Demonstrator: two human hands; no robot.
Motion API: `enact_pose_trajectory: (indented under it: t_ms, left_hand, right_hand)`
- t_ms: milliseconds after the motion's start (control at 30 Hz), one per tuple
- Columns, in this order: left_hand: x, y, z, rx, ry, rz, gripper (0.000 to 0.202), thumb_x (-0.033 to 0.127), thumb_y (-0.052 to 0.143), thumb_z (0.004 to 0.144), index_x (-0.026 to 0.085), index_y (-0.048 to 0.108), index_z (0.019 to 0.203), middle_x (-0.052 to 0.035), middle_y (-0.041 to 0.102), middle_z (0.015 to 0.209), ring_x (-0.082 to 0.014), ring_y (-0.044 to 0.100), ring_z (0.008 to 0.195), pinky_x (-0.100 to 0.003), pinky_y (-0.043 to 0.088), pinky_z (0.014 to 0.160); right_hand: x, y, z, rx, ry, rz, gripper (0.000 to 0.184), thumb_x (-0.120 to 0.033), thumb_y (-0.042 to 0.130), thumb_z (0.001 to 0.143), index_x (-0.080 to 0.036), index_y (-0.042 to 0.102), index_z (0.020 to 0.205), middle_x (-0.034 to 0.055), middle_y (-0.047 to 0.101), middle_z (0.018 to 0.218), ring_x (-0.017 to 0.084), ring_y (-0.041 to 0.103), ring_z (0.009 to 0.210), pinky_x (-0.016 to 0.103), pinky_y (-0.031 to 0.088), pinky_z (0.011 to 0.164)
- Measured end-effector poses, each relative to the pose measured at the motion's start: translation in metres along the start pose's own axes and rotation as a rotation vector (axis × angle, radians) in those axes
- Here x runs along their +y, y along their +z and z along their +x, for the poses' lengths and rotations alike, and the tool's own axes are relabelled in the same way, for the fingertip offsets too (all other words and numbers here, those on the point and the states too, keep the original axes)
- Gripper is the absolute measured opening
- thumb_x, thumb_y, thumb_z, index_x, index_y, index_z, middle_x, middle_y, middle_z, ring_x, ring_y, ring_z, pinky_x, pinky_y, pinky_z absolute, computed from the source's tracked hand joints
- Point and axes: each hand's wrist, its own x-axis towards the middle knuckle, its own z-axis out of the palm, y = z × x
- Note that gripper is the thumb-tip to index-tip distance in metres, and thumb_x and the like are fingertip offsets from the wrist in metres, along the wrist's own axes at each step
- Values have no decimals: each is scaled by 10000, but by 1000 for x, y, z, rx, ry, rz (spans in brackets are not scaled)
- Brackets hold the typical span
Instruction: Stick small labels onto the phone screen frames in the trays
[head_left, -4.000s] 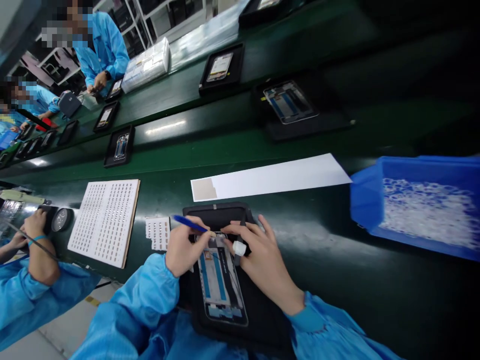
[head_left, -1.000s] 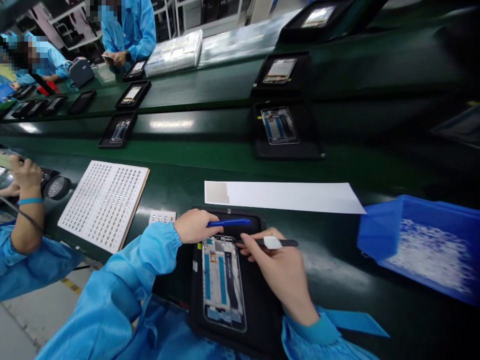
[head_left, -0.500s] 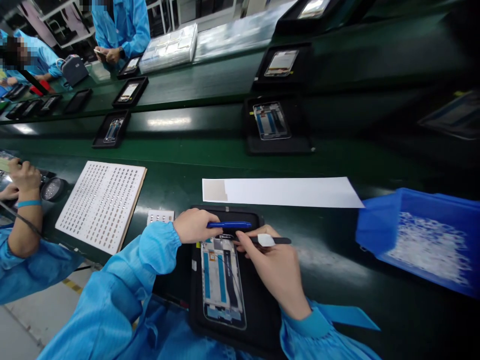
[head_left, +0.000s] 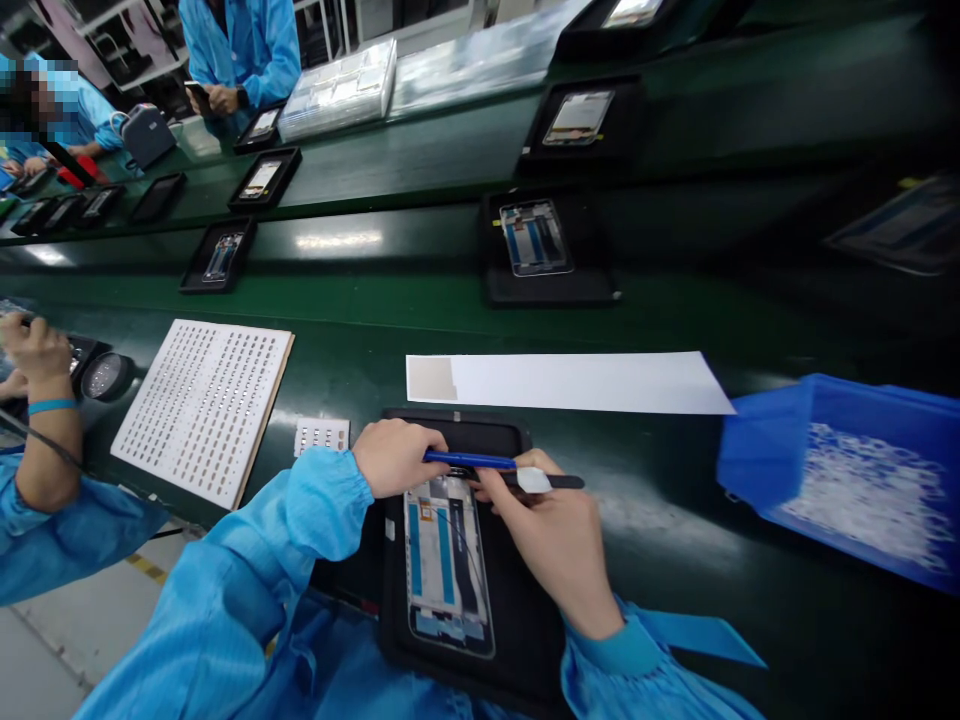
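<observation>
My left hand [head_left: 397,457] is closed around a slim blue pen-shaped tool [head_left: 474,460]. The tool lies nearly level over the top end of an open phone frame [head_left: 444,560], and its tip reaches toward my other hand. Between thumb and fingers my right hand [head_left: 559,530] pinches black tweezers [head_left: 559,482] with a white wrap; their points are hidden behind my fingers. The frame, with blue strips and a dark cable inside, rests in a black tray [head_left: 517,640] in front of me. Both hands hover at its upper edge, covering the spot where the tools meet.
A white board with rows of small parts [head_left: 206,410] and a small parts card [head_left: 322,435] lie left. Beyond the tray is a white paper strip [head_left: 570,382]. A blue bin [head_left: 765,440] of white bits stands right. Trays line the green bench [head_left: 360,300]; co-workers sit left.
The blue tool has moved slightly down and right, its tip now beside the tweezers. My left hand shifted a little with it. My right hand stays nearly still.
</observation>
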Motion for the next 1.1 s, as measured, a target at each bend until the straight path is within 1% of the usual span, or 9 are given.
enact_pose_trajectory:
  t_ms: [133, 300, 567, 700, 800, 867, 967, 1033, 1100]
  left_hand:
    - [4, 1, 2, -19, 14, 79, 215, 398, 578, 859, 290, 705, 995, -30, 743, 930, -272, 686, 917, -342, 514, 770]
    - [4, 0, 3, -37, 27, 91, 225, 394, 572, 858, 286, 699, 1008, -36, 740, 943, -264, 688, 914, -342, 523, 781]
    - [4, -1, 2, 2, -2, 13, 186, 372, 591, 841, 285, 705, 960, -24, 727, 868, -267, 681, 887, -349, 511, 768]
    - [-7, 10, -41, 272, -26, -288, 212, 386, 567, 875, 272, 691, 1003, -10, 695, 834, -203, 656, 808, -300, 503, 763]
    - [-18, 44, -91, 420, -142, -370, 356, 363, 495, 904, 243, 636, 1208, -53, 652, 915, -203, 640, 826, -309, 529, 764]
    - [-22, 75, -120, 407, -184, -406, 477, 370, 587, 835, 254, 595, 1298, -74, 622, 1046, -227, 642, 946, -324, 546, 840]
    - [-23, 113, -148, 350, -204, -488, 617, 383, 629, 793, 281, 518, 1391, -95, 601, 1173, -259, 613, 1103, -332, 537, 935]
    - [-24, 120, -156, 366, -210, -617, 640, 396, 583, 830, 297, 442, 1446, -95, 589, 1287, -271, 583, 1189, -355, 522, 983]
    - [-30, 108, -155, 418, -217, -780, 603, 423, 545, 859, 309, 444, 1443, -75, 571, 1364, -283, 552, 1247, -398, 501, 1024]
  right_hand:
    - [3, 0, -3, 28, -66, -29, 279, -448, 581, 870, -222, 560, 708, 4, 632, 601, 174, 598, 522, 263, 418, 479]
    - [7, 0, -5, 15, -100, -59, 271, -451, 574, 884, -219, 569, 744, 11, 644, 638, 186, 622, 563, 257, 424, 499]
    - [-4, 3, 0, 55, -130, -144, 318, -500, 554, 838, -229, 533, 674, 9, 572, 538, 168, 543, 469, 251, 369, 437]
    - [10, -7, -12, 237, -144, 29, 299, -472, 603, 838, -222, 576, 675, 35, 612, 646, 202, 618, 637, 296, 487, 601]
    - [32, -11, -32, 354, -36, 182, 276, -468, 620, 838, -215, 582, 732, 53, 648, 753, 266, 662, 895, 377, 514, 815]
    - [43, -6, -46, 334, 51, 270, 284, -486, 615, 844, -215, 582, 768, 72, 675, 822, 296, 646, 1008, 415, 504, 884]
    - [40, 6, -60, 306, 128, 427, 294, -507, 596, 861, -221, 582, 793, 87, 693, 854, 299, 651, 1023, 414, 534, 862]
    - [27, 10, -60, 296, 143, 547, 306, -521, 582, 873, -223, 586, 800, 91, 700, 866, 291, 663, 1009, 408, 557, 843]
    - [12, 7, -51, 306, 138, 649, 321, -533, 558, 890, -217, 606, 851, 101, 712, 926, 275, 683, 958, 408, 573, 821]
